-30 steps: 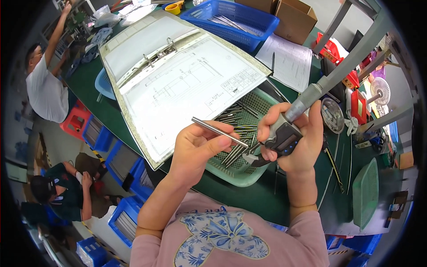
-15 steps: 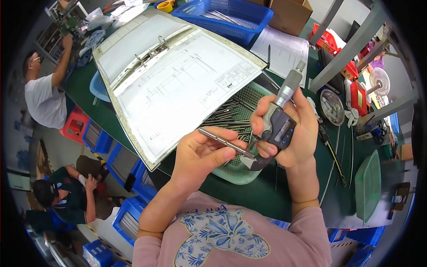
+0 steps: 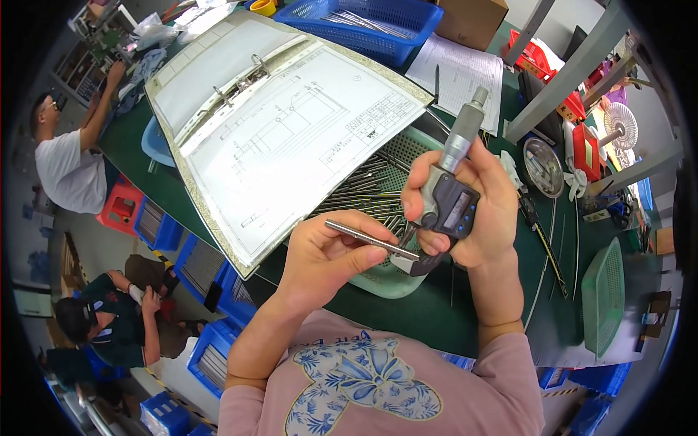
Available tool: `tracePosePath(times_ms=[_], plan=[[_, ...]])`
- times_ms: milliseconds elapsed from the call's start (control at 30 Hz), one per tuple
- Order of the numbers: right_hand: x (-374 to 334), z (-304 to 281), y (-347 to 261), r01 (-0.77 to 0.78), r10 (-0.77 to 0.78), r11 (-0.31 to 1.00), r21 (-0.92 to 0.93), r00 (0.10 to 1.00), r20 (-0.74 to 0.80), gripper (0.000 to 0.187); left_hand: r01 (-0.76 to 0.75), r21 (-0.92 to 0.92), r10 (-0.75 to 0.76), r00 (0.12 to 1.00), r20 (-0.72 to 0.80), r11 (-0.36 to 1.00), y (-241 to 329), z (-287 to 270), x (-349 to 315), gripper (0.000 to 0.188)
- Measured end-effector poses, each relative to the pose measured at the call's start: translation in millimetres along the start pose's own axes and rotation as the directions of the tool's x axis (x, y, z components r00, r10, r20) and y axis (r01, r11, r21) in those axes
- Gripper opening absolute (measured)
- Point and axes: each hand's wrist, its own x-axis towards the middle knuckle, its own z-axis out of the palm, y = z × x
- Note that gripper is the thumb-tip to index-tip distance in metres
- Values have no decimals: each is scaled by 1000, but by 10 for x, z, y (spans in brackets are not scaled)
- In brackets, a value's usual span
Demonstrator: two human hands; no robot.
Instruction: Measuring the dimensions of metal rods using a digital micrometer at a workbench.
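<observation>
One metal pin (image 3: 369, 239) pinched in left hand (image 3: 331, 254), one digital micrometer (image 3: 449, 196) in right hand (image 3: 476, 207) grip, two hands closed.

A small grey display screen (image 3: 459, 208) sits on the dark body of the digital micrometer (image 3: 449, 195) in your right hand (image 3: 472, 211). At the far edge of the tabletop (image 3: 436, 312), a brown cardboard box (image 3: 471, 18) stands beside the blue basket (image 3: 363, 25).

The left hand (image 3: 331, 254) pinches a thin silver metal rod (image 3: 371, 239), its tip pointing to four o'clock. That tip sits in the dark grey digital micrometer (image 3: 451, 196) gripped by the right hand (image 3: 483, 211).
</observation>
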Motion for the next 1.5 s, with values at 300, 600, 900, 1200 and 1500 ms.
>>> tracePosePath(times_ms=[300,600,900,1200,1500], plan=[[-11,9,-6,18,-18,999,-36,1000,0,66,-13,0,13,1000,0,1000,-32,23,0,18],[-6,0,-7,1,-1,1000,-15,1000,14,67,-24,15,24,1000,5,1000,-37,19,8,18],[-19,5,-3,36,-37,999,-38,999,-29,66,-62,-1,62,997,45,998,-75,4,30,20],[3,-12,26,40,-42,997,-65,999,-31,64,8,-38,-9,999,-35,999,-104,41,-10,23],[17,-5,54,52,-54,991,-123,998,-10,65,17,-32,-19,997,-72,999,-72,58,-28,19]])
